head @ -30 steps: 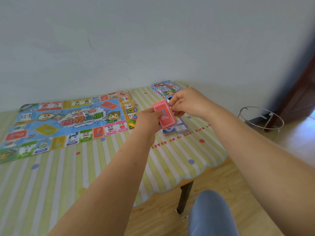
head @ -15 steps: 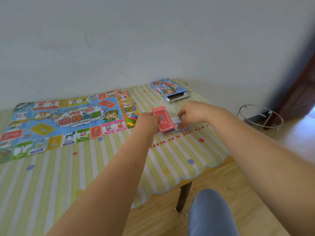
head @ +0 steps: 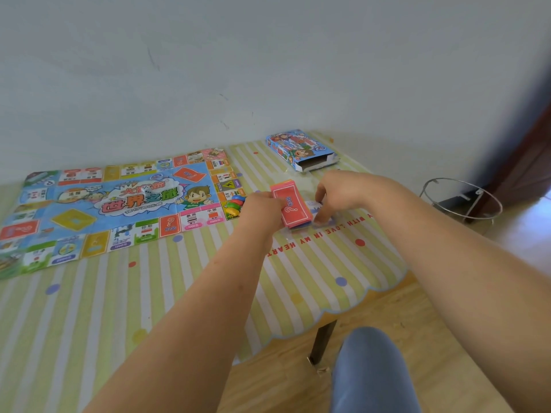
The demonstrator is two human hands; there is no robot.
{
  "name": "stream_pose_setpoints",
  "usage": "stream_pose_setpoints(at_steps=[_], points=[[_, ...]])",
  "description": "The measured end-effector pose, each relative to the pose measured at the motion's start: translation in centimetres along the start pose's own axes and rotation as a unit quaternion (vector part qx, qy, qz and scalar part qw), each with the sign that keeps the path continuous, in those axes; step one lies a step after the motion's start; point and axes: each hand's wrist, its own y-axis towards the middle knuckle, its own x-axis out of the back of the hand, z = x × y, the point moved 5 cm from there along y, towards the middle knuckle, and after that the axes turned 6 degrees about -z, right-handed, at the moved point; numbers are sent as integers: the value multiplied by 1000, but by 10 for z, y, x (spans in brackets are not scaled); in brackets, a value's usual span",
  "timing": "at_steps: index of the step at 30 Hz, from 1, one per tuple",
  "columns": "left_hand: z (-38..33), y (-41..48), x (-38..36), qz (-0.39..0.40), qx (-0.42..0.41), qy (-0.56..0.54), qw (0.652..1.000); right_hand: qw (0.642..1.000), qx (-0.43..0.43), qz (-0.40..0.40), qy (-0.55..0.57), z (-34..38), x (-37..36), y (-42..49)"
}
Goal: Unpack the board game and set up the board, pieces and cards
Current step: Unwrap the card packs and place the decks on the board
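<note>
Near edge: a knee in blue trousers (head: 372,368) over wooden floor, beside the dark table leg (head: 323,341). The striped tablecloth (head: 179,293) carries red print, upside down from here: "WITH LOVE IN MY HEART".

Mid table, right of centre: left hand (head: 262,210) grips the red card deck (head: 290,208) by its left long edge, top card face-down and tilted toward the camera. The back shows a white "?" in a white border, plus two small characters too blurred to read. A second ago the deck was held higher, in front of the box, with the right hand at its top edge; it now sits lower, close to the cloth.

Right hand (head: 340,192) has left the deck and dropped to the table just right of it. Its bent fingertips touch small blue-and-white cards (head: 316,208) under clear wrap; pinch or mere contact, cannot tell.

Coloured tokens (head: 234,204) are heaped on the right edge of the game board (head: 110,210), which lies unfolded flat to the left. It is titled "世界之旅", with squares marked "中国", "1000元" and "4000元".

Far right corner: the game box (head: 301,150), end flap open. Off the table, right: a wire ring stand (head: 462,201) on the floor.
</note>
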Motion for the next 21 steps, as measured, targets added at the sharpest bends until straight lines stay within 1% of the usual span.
stream_pose_setpoints(at_steps=[6,17,21], points=[[1,2,-1,-4,-6,13,1000,1000,-4,13,5,2,-1,1],[1,1,-1,-11,-12,37,999,998,39,-14,39,7,-3,-9],[1,0,-1,-7,-11,37,999,996,31,-10,87,2,0,-10]])
